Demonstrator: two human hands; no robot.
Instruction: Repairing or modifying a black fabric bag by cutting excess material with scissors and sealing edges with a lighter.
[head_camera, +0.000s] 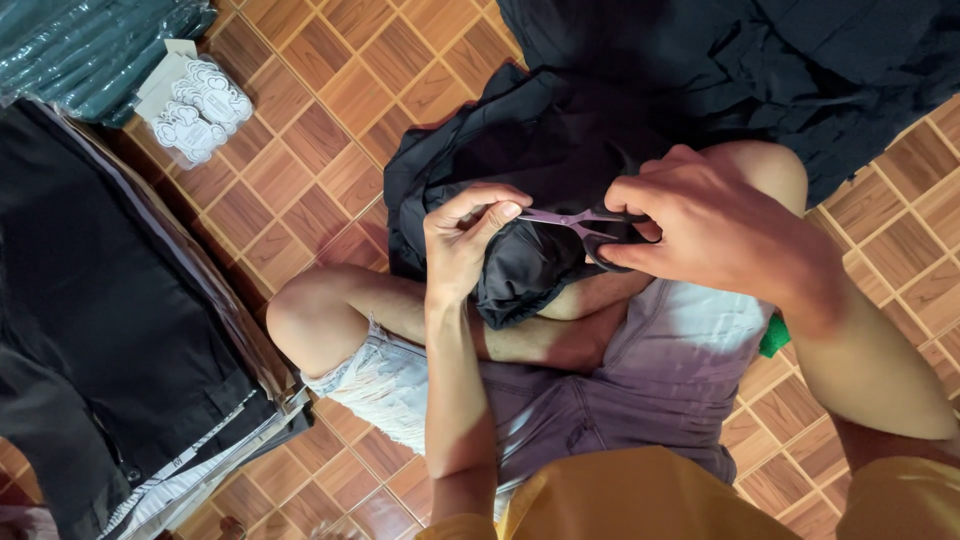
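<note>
Head view, left to right: one stack of dark green garments in clear plastic wrap (95, 50) fills the upper left corner, and just beside it on the tiled floor (330, 110) lies one bunch of white card tags (200, 108) with scalloped edges — too many and too small to count, their print unreadable. Below them one pile of folded black trousers (110, 300) runs down the left edge, a pale strip showing along its lower rim.

At centre the person sits on the floor in faded denim shorts (650, 370) and a yellow top, two bare knees raised. One black garment (520, 190) is draped over the lap and spreads up onto the tiles.

The left hand (462, 240) pinches a fold of this cloth, thumb and forefinger closed together right at the blade tips. One pair of small scissors (585, 228) — purplish blades, dark handles — lies level between the hands. The right hand (715, 225) grips the handles, fingers through the loops, blades nearly shut. A second heap of black fabric (760, 60) occupies the upper right.
</note>
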